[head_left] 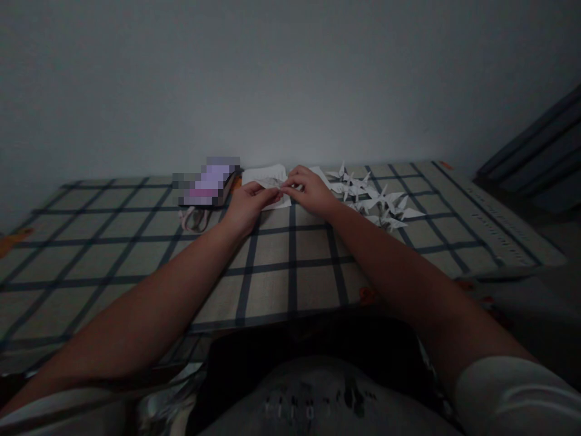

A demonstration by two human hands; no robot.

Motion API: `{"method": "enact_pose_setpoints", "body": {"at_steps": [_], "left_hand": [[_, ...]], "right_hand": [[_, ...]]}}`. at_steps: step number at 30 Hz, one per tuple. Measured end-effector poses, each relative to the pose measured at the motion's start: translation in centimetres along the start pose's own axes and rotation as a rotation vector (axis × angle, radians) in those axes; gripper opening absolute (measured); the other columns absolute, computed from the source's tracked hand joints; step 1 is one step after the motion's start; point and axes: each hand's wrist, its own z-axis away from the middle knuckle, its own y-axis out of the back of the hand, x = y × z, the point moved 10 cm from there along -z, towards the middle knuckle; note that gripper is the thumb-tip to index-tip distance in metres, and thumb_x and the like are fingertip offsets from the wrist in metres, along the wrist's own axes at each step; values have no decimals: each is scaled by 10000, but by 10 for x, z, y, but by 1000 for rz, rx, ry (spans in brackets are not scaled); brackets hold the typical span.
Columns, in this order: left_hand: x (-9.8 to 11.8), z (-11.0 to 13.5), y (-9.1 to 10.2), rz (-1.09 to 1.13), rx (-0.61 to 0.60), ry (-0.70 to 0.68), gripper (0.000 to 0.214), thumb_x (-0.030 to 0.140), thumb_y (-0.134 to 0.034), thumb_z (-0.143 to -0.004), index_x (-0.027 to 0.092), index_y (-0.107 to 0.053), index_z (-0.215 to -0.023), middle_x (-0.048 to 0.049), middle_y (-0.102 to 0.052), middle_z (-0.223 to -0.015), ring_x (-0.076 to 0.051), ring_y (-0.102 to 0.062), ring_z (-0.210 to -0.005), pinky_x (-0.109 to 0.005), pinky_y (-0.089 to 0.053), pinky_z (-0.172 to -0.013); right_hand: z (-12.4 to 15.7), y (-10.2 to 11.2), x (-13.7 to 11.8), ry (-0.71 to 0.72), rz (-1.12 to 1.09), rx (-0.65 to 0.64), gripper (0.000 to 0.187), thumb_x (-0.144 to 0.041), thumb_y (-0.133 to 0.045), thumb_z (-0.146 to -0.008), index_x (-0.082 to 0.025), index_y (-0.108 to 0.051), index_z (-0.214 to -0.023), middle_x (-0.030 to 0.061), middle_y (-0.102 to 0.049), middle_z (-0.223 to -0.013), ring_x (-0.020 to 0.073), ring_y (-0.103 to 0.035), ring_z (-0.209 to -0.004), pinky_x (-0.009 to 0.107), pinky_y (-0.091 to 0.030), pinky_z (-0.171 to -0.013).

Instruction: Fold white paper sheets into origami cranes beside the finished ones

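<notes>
Between my two hands is a small piece of folded white paper (271, 181), pinched at the table's far side. My left hand (249, 204) grips its left and near part with thumb and fingers. From the other side, the fingertips of my right hand (311, 189) close on the paper's right end. Flat sheets of white paper (258, 173) lie under and behind the hands. Just right of my right hand sits a cluster of several folded paper cranes (385, 206). The fingers partly hide the folded piece, so its exact shape is unclear.
A checked cloth (272, 284) covers the table, which stands against a plain wall (290, 79). Left of my hands, a phone (206, 181) with a blurred screen leans upright, a pale strap (193, 219) beside it. Dark slatted furniture (535, 151) stands at the right.
</notes>
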Motion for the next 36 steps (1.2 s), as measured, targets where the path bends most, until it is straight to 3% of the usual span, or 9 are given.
{"method": "enact_pose_setpoints", "body": {"at_steps": [8, 20, 26, 36], "left_hand": [[-1, 0, 0, 22, 13, 26, 317, 270, -875, -609, 111, -747, -852, -72, -770, -889, -155, -725, -793, -332, -574, -925], [7, 3, -7, -24, -26, -41, 459, 294, -890, -600, 154, -723, -1004, -87, -773, -1016, -198, -721, -918, -323, -563, -883], [13, -1, -1, -93, -4, -80, 464, 239, -868, -593, 154, -715, -1023, -54, -760, -934, -179, -708, -841, -300, -549, -821], [10, 0, 5, -72, 57, -52, 873, 227, -858, -598, 198, -516, -1401, 43, -692, -702, -126, -661, -640, -254, -517, -710]], "right_hand": [[0, 7, 1, -73, -9, 53, 103, -255, -704, -864, -161, -677, -832, 44, -624, -887, 178, -556, -875, 331, -437, -838], [1, 0, 20, -241, -324, 87, 179, -282, -718, -800, -178, -584, -858, 4, -619, -850, 146, -563, -822, 303, -450, -805], [4, -14, 24, -295, -554, -16, 283, -264, -749, -757, -209, -513, -902, -60, -551, -730, 104, -527, -693, 240, -425, -651], [5, -19, 24, -321, -611, -30, 269, -234, -723, -779, -212, -502, -931, -60, -561, -732, 103, -545, -673, 225, -408, -620]]}}
